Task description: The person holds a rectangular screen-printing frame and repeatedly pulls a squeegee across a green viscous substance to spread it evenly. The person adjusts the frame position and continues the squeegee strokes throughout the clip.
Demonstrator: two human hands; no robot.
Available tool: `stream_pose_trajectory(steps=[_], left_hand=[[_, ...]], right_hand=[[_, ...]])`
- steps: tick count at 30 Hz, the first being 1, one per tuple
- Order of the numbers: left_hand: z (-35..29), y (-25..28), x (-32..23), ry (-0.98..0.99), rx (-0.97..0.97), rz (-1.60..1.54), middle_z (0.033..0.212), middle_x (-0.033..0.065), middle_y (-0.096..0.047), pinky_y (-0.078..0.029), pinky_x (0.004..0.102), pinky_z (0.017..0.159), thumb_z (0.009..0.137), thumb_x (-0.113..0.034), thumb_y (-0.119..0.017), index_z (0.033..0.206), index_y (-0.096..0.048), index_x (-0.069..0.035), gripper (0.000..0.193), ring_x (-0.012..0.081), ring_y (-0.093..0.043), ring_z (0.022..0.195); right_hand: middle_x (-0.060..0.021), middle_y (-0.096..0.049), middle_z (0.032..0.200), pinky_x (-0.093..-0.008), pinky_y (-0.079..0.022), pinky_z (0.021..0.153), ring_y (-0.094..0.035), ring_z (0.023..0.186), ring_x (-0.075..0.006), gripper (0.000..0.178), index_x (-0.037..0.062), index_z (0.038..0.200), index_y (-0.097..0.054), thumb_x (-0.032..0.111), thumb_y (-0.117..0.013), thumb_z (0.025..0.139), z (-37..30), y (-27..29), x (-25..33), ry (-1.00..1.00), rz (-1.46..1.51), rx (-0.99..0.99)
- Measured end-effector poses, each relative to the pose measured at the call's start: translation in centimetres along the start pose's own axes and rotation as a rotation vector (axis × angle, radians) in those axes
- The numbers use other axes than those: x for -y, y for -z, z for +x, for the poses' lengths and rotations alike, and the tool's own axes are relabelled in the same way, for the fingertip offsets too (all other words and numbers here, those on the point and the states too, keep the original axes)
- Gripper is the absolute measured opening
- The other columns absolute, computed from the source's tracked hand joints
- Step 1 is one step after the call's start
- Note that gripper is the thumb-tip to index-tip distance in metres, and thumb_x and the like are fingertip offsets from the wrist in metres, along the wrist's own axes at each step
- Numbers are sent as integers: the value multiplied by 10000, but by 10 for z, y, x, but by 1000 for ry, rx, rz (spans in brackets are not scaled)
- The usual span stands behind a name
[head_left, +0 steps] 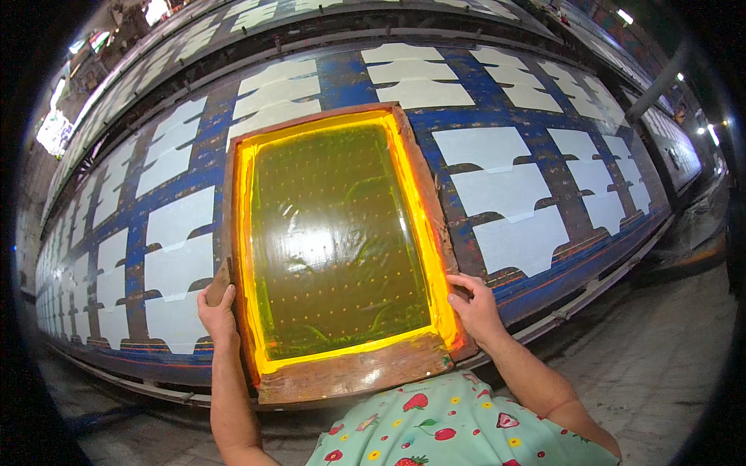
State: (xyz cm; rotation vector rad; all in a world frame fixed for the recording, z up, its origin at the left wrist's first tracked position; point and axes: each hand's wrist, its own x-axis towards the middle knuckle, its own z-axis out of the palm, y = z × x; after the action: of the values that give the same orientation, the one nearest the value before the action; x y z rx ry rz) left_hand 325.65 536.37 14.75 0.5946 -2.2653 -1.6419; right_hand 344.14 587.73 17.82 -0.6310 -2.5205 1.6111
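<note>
A large screen printing frame (353, 378) lies in front of me on the long table, with a wooden rim, bright yellow edging and a dark olive mesh marked by rows of small dots. My left hand (217, 312) is closed at its left side, thumb and fingers around a flat brown piece (222, 283). Whether that piece is fixed to the frame, I cannot tell. On the right side, my right hand (475, 309) grips the frame's edge near the lower corner, its fingers bent. Pale cut fabric pieces (509, 237) lie flat beside the frame; others are partly covered by it.
The long blue-and-brown table (458, 85) carries several rows of pale cut pieces on both sides. A metal rail (567, 311) runs along its near edge, with concrete floor (622, 373) beyond. Another table (295, 9) with pale pieces stands behind. My strawberry-patterned garment (451, 423) reaches close to the frame.
</note>
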Motion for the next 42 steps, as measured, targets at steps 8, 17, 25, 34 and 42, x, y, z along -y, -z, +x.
stream_pose_trajectory(steps=[8, 17, 25, 34, 42], left_hand=[[1, 2, -10, 59, 11, -37, 1250, 109, -737, -558, 372, 1012, 911, -56, -909, 1345, -645, 3, 512, 232, -709, 1123], [-23, -26, -77, 34, 63, -179, 1264, 120, -736, -599, 392, 983, 907, 0, -889, 1355, -630, 13, 518, 248, -726, 1105], [-114, -135, -125, -52, 75, -322, 1229, 115, -724, -606, 394, 974, 911, 11, -887, 1354, -630, 12, 513, 248, -726, 1105], [-251, -289, -133, -50, 65, -366, 1219, 106, -720, -596, 375, 978, 891, 36, -895, 1312, -629, 13, 499, 224, -723, 1075], [-309, -358, -142, -13, 52, -361, 1243, 115, -707, -616, 362, 975, 895, 37, -889, 1329, -618, 14, 512, 231, -720, 1098]], right_hand=[[-195, -689, 1314, -448, -491, 1160, -642, 1297, -360, 370, 55, 1287, -783, 108, -788, 921, -6, 8, 32, 87, -42, -66], [-168, -712, 1225, -445, -549, 1062, -685, 1182, -350, 373, 89, 1275, -790, 186, -810, 915, 11, 61, 24, 174, -84, -160], [-157, -737, 1157, -419, -585, 980, -728, 1071, -315, 346, 77, 1257, -802, 136, -813, 917, 49, 175, -28, 164, -55, -275], [-181, -764, 1167, -421, -571, 1020, -731, 1120, -325, 356, 53, 1263, -799, 128, -803, 915, 91, 340, -132, 105, -16, -334], [-185, -772, 1237, -412, -536, 1092, -717, 1212, -321, 360, 30, 1269, -788, 107, -790, 917, 110, 414, -172, 49, 64, -314]])
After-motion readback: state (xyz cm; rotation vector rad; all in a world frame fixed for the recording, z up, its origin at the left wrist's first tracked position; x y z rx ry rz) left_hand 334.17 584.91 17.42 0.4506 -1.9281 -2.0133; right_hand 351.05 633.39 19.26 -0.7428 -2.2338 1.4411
